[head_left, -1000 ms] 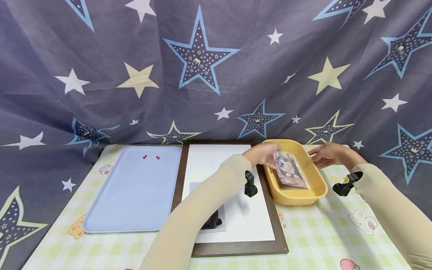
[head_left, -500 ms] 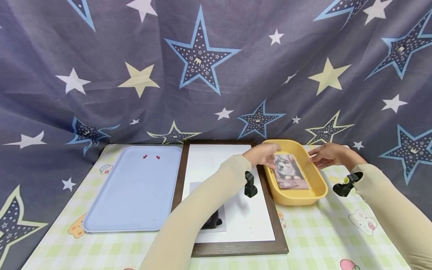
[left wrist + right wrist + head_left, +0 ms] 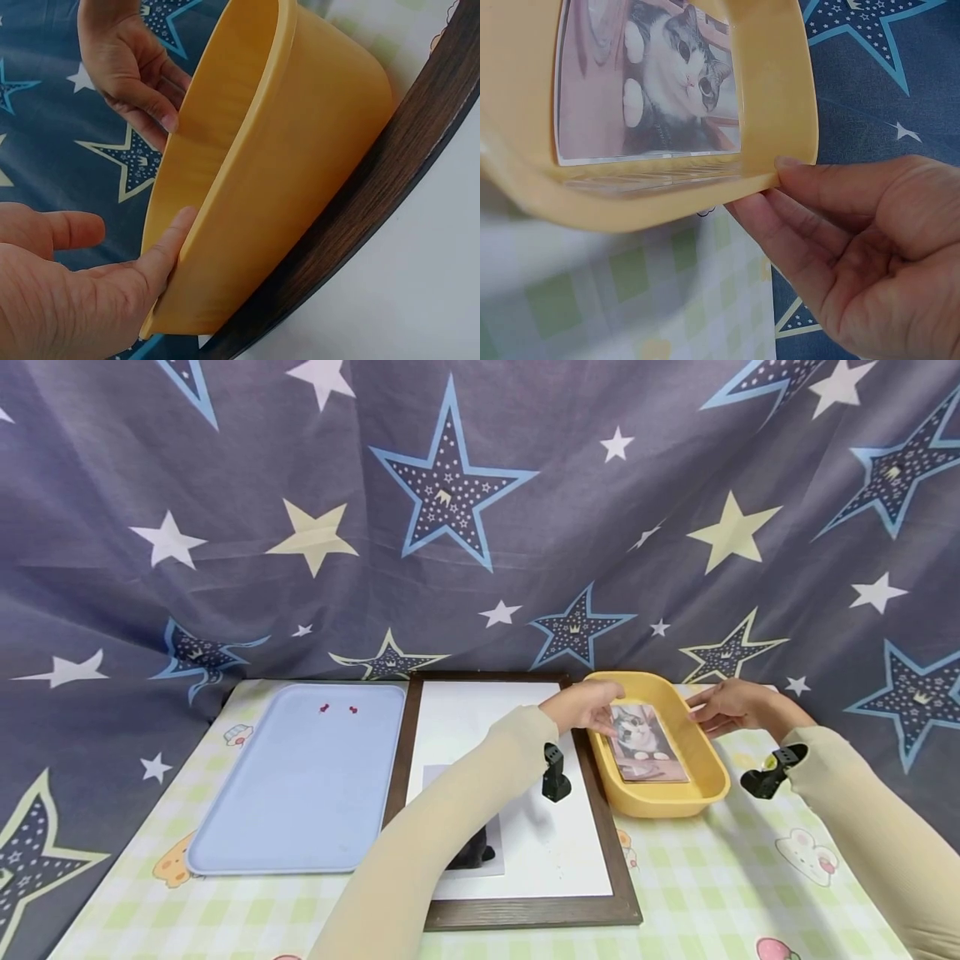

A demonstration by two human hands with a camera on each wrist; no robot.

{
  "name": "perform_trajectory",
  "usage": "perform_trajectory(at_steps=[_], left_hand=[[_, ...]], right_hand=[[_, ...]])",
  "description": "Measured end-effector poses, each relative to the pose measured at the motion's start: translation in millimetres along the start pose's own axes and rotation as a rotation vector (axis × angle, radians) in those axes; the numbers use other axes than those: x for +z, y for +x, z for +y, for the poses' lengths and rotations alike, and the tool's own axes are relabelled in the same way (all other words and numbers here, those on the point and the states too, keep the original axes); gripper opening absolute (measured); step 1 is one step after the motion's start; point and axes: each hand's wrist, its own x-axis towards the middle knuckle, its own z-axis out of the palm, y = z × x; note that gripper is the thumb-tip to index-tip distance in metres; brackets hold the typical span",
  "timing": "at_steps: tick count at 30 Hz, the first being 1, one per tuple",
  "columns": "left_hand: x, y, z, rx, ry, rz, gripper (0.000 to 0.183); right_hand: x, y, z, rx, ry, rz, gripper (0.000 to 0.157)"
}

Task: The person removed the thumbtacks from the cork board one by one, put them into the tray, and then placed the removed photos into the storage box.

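Observation:
A yellow plastic tub (image 3: 708, 777) stands at the right of the table. Inside it lies a photo of a cat (image 3: 645, 745), flat on what looks like a small stack. My left hand (image 3: 588, 706) reaches over the tub's left rim, its fingertips by the photo's upper left edge. In the left wrist view one finger (image 3: 166, 251) of that hand lies against the rim, and nothing shows in its grip. My right hand (image 3: 731, 703) pinches the tub's right rim between thumb and fingers, plainest in the right wrist view.
Left of the tub lies a dark-framed whiteboard (image 3: 551, 852) with a black cat picture (image 3: 476, 853), partly hidden by my left sleeve. A light blue tray (image 3: 300, 785) with two red pushpins (image 3: 324, 707) lies farther left. A starry curtain (image 3: 465, 593) hangs behind.
A second ago the cat photo stood slightly raised and tilted at my left fingers. It has dropped flat in the tub. Both hands have stayed almost still.

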Motion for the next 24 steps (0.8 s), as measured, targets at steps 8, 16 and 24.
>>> perform_trajectory(at_steps=[8,16,24], left_hand=[[-1.4,-0.4,-1.0,-0.008,-0.005,-0.008,0.052],[-11.0,-8.0,-6.6,0.043,0.03,-0.062,0.048],[-29.9,-20.4,-0.2,0.075,-0.019,0.012,0.041]], right_hand=[[0.3,-0.4,0.9,-0.013,-0.004,-0.003,0.061],[1.9,3.8,2.8,-0.025,-0.011,-0.01,0.06],[1.0,1.9,2.2,-0.019,-0.025,0.006,0.061]])
